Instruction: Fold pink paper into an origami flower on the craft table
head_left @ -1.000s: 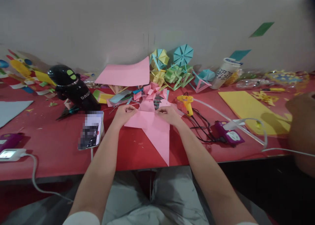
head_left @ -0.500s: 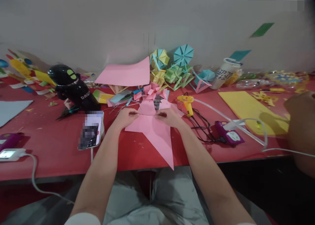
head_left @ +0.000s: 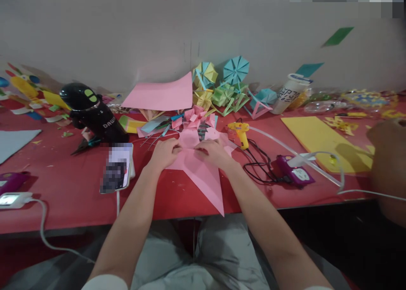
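Note:
Pink paper (head_left: 206, 178) lies on the red table, one long point reaching toward the front edge. My left hand (head_left: 165, 151) has its fingers curled together on the paper's upper left part. From the other side, my right hand (head_left: 213, 151) grips the same paper with bent fingers, a short gap from my left. Folded pink paper pieces (head_left: 195, 117) are heaped just behind my hands. A yellow glue gun (head_left: 240, 133) rests to the right of my right hand.
A black bottle (head_left: 95, 112) and a phone (head_left: 117, 167) are at left. Rightward are a purple power strip (head_left: 296, 171), cables, yellow sheets (head_left: 330, 146) and a white cup (head_left: 290, 93). Paper umbrellas (head_left: 236, 70) stand at the wall. Another person's arm (head_left: 388, 167) is at far right.
Both hands have shifted slightly inward along the pink paper, closer together, and their fingers are more curled over it. The surrounding objects have stayed put.

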Demonstrator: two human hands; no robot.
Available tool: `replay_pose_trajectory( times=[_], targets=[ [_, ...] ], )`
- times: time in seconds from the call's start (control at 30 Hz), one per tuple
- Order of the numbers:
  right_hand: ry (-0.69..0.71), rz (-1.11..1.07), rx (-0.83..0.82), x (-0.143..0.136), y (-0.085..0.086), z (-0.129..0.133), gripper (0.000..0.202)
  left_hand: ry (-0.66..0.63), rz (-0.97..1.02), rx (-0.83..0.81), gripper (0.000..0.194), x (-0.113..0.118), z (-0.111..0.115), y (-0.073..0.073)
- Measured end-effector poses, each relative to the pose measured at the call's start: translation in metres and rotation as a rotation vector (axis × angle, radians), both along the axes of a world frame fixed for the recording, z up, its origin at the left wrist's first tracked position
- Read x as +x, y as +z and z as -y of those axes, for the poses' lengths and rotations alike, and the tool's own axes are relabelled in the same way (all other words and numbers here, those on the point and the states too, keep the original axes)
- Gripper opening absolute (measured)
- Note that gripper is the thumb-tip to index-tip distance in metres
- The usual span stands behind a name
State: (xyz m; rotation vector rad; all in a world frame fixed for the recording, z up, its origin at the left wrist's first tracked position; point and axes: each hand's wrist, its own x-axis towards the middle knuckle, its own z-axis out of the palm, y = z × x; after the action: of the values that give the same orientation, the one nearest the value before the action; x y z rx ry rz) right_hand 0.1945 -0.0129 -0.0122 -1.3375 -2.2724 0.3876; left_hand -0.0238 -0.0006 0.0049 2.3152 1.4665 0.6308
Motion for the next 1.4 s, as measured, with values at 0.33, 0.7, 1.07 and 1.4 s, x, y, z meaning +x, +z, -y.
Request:
replay_pose_trajectory(
  times=[0.33,0.7,1.07,1.4],
  targets=[
    [0.076,-0.053,-0.032,-0.03,0.003,-0.001,0.02,-0.022,-0.119,0.069,0.016,0.012,0.011,0.003],
    [0.038,-0.216,-0.068,-0.004,-0.007,-0.009,0.013,0.049,0.014,0.11,0.014,-0.004,-0.001,0.002],
    [-0.079,-0.264,-0.088,0.046,-0.002,-0.013,0.013,0.197,0.039,0.181,0.014,-0.029,-0.009,-0.001],
    [-0.062,-0.496,-0.076,0.018,-0.001,-0.01,0.031,0.152,0.175,0.114,0.012,-0.023,-0.007,-0.003]
  ],
)
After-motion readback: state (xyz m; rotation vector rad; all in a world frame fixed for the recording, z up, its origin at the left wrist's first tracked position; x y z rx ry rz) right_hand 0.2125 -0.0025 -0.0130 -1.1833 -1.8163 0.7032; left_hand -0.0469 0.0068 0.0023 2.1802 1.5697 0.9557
